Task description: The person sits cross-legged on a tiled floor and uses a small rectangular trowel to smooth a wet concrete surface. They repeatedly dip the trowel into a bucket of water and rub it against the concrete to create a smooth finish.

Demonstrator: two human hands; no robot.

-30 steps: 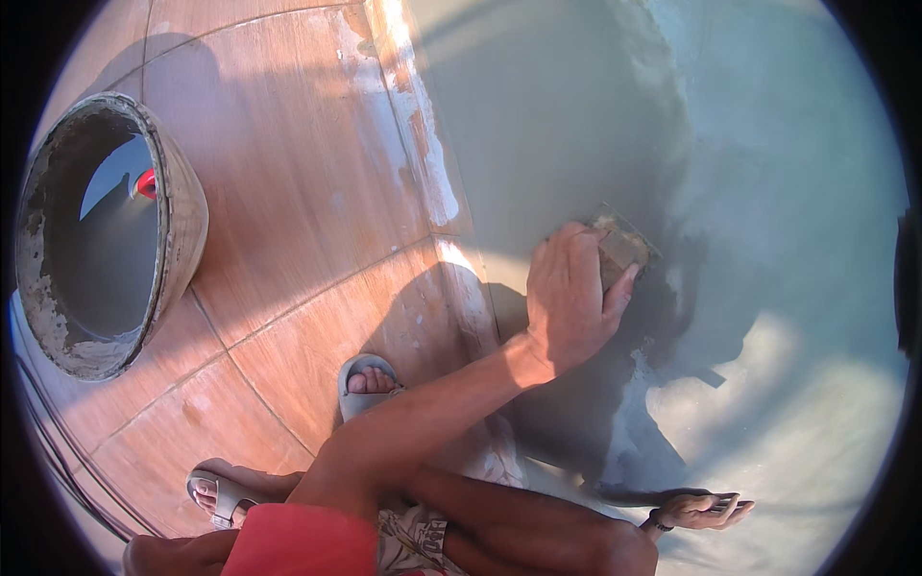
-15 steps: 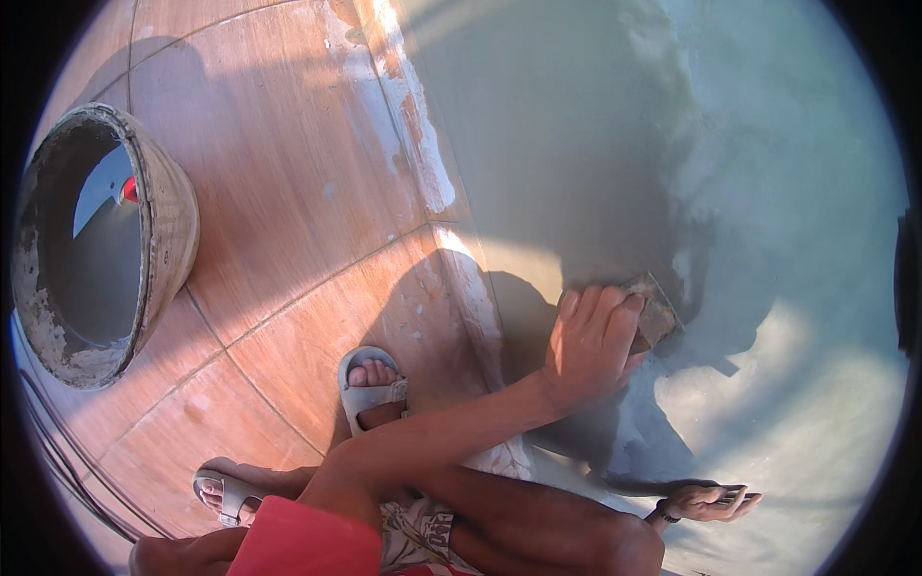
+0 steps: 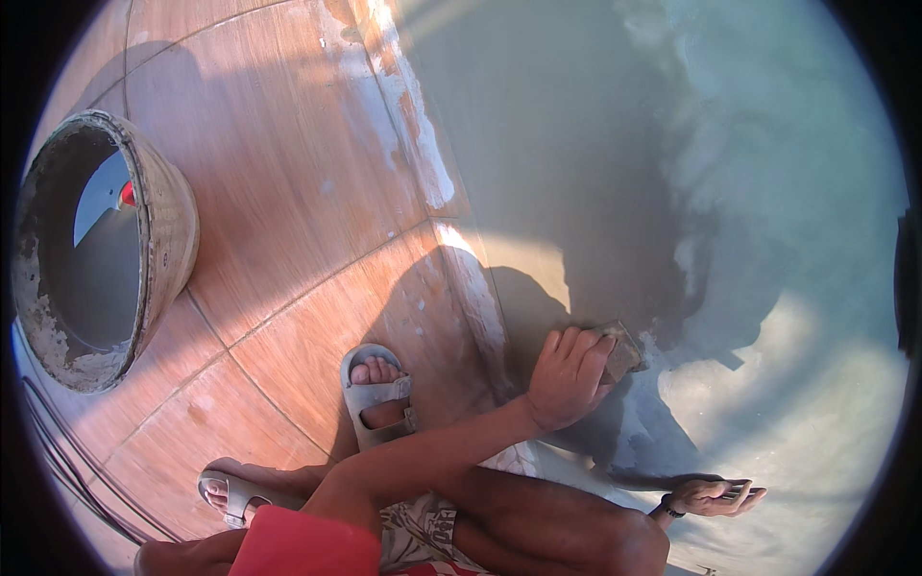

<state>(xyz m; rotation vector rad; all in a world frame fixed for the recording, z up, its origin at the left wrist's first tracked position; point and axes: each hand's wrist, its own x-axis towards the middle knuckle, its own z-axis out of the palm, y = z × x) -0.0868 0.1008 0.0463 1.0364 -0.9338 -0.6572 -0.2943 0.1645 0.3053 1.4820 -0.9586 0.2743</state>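
My left hand is closed around a small, flat, cement-crusted rectangular tool, which lies against the smooth grey plastered surface. The plaster looks darker and damp toward the tiles and paler, greenish and mottled to the right. My left forearm crosses in front of my legs. My right hand, with a dark band at the wrist, rests at the lower right by my knee on the pale surface, fingers loosely bent and apart.
A crusted bucket of grey watery mix, with something red inside, stands at left on wood-look tiles. A white-smeared tile strip borders the plaster. My sandalled feet are on the tiles. Dark cables run along the lower left.
My left hand and the tool have moved down the grey surface, first rightward, then slightly back left. My right hand has stayed in much the same place.
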